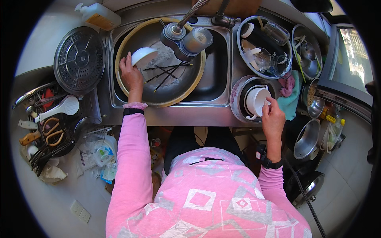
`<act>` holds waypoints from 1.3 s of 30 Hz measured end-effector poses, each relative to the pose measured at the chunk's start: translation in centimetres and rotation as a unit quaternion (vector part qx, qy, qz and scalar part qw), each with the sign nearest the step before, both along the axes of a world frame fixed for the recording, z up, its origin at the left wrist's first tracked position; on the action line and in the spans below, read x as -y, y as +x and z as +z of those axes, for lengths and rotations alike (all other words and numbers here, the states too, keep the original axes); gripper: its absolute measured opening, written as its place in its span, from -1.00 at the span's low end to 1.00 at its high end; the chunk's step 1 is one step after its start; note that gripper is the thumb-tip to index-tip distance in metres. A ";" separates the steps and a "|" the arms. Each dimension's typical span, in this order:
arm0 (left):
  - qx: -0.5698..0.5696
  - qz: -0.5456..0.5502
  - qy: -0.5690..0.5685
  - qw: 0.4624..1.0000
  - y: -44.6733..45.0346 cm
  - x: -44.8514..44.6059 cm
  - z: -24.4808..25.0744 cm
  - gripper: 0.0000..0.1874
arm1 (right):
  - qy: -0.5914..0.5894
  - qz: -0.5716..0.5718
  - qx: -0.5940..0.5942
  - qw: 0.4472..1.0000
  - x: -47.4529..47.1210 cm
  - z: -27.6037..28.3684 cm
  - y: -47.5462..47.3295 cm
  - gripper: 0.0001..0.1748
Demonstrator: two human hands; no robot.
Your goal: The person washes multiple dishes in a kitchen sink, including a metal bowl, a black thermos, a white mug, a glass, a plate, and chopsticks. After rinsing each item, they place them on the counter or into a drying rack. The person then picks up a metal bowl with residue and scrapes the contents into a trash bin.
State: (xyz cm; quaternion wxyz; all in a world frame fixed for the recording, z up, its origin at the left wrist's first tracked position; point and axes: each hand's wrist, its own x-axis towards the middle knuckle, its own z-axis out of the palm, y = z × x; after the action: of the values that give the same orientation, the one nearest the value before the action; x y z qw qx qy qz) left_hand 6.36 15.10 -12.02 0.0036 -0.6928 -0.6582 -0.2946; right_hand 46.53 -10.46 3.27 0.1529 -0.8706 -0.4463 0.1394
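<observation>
My left hand (131, 73) grips a white bowl (145, 55), tilted over a large metal basin (198, 76) that sits in the sink. Inside the basin lie several dark chopsticks (166, 76) with light tips, crossing one another. At the right, the fingers of my right hand (272, 114) touch the rim of a white handled cup (258, 100); whether they grip it is hard to tell. That cup rests in a stack of bowls (237, 92) on the steel counter. A faucet head with a clear filter cup (198, 40) hangs over the basin.
A basin of glassware (240, 56) stands right of the sink, beside a pink cloth (287, 85) and a green cloth (290, 102). Left are a perforated steamer tray (79, 59), a white rice paddle (68, 105), scissors (53, 131) and a soap bottle (101, 16). A window frame (345, 89) juts in at right.
</observation>
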 end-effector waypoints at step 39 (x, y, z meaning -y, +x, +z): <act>0.341 -0.206 -0.518 0.757 30.6 18.3 11.7 -0.72 | -0.097 -0.025 -0.153 0.983 6.5 -4.1 7.0 -0.66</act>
State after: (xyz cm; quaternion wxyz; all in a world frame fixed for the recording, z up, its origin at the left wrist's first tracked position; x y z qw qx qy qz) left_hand 36.92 -3.18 -0.34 -0.6413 -0.5616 -0.5092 -0.1187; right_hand 53.53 -16.98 -0.87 0.1378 -0.8608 -0.3797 0.3097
